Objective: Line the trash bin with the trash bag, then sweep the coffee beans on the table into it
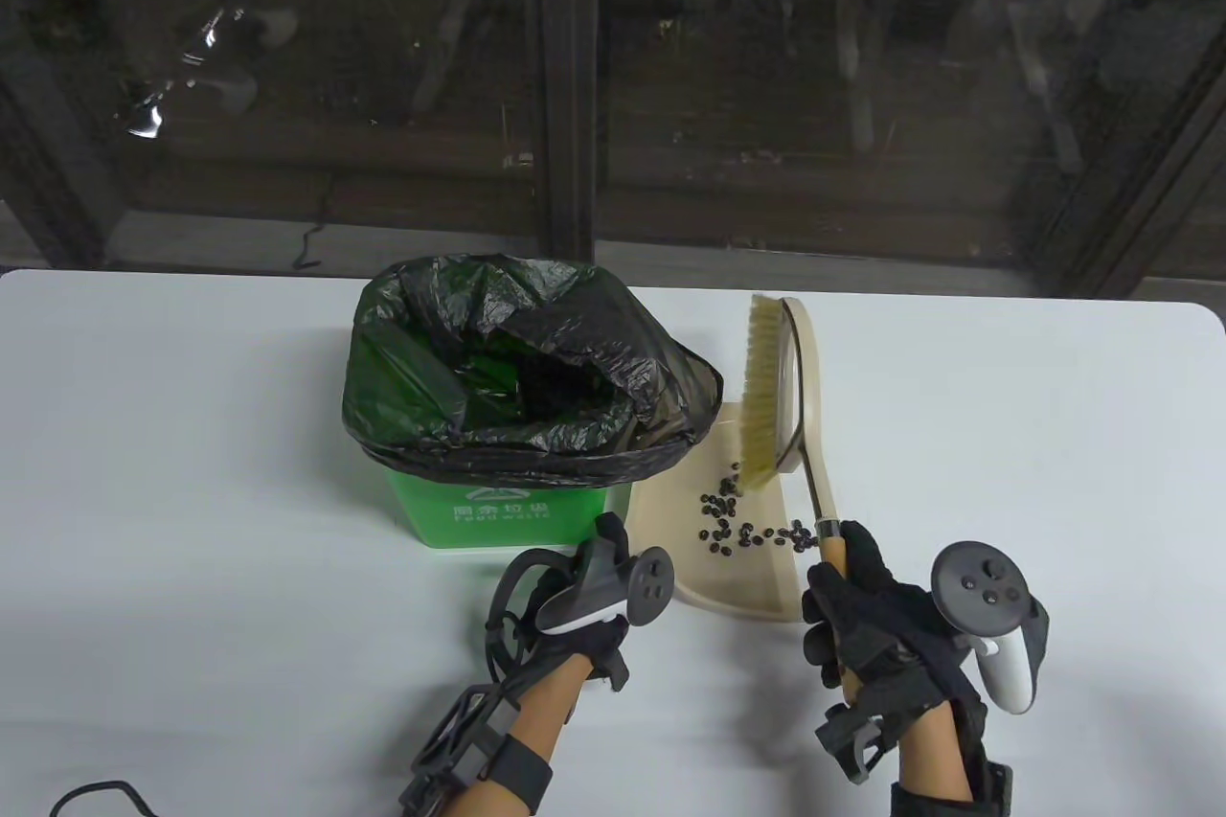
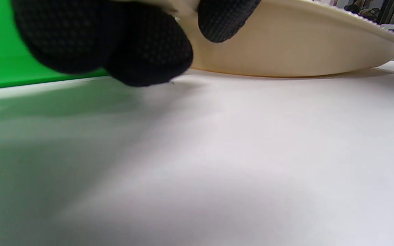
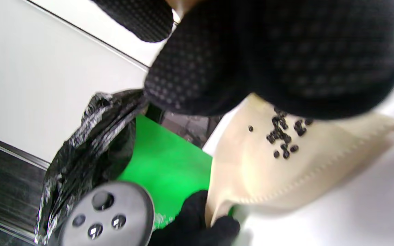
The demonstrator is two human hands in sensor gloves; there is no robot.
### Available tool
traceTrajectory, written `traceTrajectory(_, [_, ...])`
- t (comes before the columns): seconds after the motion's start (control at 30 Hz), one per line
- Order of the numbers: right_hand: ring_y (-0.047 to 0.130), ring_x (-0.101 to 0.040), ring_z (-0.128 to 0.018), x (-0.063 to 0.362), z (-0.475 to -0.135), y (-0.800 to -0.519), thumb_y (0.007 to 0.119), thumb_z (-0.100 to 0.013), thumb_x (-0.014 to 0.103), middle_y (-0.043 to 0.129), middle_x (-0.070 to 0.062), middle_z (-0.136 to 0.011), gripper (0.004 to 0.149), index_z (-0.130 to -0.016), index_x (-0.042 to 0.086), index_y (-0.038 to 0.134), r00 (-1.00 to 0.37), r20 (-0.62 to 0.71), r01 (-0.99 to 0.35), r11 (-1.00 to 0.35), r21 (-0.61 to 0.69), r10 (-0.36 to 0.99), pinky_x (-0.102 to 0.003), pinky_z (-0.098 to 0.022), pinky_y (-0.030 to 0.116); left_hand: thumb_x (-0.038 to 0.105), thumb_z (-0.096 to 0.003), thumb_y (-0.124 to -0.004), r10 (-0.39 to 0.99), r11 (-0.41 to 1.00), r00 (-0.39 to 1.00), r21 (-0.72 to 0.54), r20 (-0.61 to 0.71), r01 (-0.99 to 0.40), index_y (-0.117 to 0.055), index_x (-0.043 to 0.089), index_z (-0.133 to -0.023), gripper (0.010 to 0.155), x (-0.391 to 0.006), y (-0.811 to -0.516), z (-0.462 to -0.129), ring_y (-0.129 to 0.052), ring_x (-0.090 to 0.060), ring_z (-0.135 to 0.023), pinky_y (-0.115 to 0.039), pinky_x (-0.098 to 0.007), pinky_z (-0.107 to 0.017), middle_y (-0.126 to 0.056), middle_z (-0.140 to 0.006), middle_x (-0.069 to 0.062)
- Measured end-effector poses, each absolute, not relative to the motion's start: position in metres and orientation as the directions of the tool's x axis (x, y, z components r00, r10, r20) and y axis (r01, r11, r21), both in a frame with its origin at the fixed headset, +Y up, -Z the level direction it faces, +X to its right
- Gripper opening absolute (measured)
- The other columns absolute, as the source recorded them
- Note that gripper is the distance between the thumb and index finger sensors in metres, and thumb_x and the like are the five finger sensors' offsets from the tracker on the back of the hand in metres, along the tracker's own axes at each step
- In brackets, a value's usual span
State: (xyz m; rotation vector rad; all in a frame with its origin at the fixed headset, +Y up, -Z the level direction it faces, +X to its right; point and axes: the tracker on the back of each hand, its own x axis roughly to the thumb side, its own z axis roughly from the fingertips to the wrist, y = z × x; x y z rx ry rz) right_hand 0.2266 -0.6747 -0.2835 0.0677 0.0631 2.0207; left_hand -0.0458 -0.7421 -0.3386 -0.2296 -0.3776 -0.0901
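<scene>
Beans sit in the pan, just right of the bin, whose bag is already in. R hand has fingers wrapped round the brush handle; brush's long axis runs away from the person, bristles touching the far beans. L hand pinches the pan's near-left corner, nearer the bin, so the tip likely goes leftward over the rim. White table, smooth; dark glazing behind.
</scene>
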Motion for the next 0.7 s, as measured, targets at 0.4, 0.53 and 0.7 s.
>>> traceTrajectory(0.4, [0.100, -0.008, -0.023, 0.250, -0.285, -0.689, 0.067, -0.055, 0.030, 0.089, -0.016, -0.063, 0.068, -0.099, -0.010, 0.034, -0.490, -0.060, -0.863, -0.494, -0.104, 0.870, -0.028, -0.008, 0.092, 0.028, -0.0737, -0.061, 0.041, 0.982, 0.928, -0.185, 0.371, 0.030, -0.033, -0.018, -0.115, 0.068, -0.059, -0.743, -0.333, -0.099, -0.028, -0.046, -0.086, -0.044, -0.037, -0.078, -0.091, -0.022])
traceTrajectory(0.53, [0.100, -0.008, -0.023, 0.253, -0.286, -0.692, 0.067, -0.055, 0.030, 0.089, -0.017, -0.062, 0.068, -0.099, -0.010, 0.034, -0.488, -0.079, -0.862, -0.495, -0.115, 0.869, -0.028, -0.008, 0.092, 0.028, -0.0736, -0.061, 0.068, 0.986, 0.926, -0.168, 0.371, -0.005, -0.032, -0.018, -0.115, 0.068, -0.061, -0.740, -0.332, -0.099, -0.028, -0.046, -0.086, -0.044, -0.038, -0.077, -0.091, -0.021])
traceTrajectory(0.7, [0.100, -0.009, -0.023, 0.259, -0.286, -0.693, 0.067, -0.055, 0.030, 0.089, -0.017, -0.063, 0.068, -0.099, -0.010, 0.034, -0.466, -0.092, -0.869, -0.475, -0.141, 0.880, -0.028, -0.008, 0.092, 0.028, -0.0736, -0.061, 0.088, 0.987, 0.922, -0.160, 0.377, -0.028, -0.032, -0.018, -0.115, 0.068, -0.063, -0.735, -0.330, -0.099, -0.027, -0.046, -0.086, -0.044, -0.037, -0.077, -0.091, -0.021])
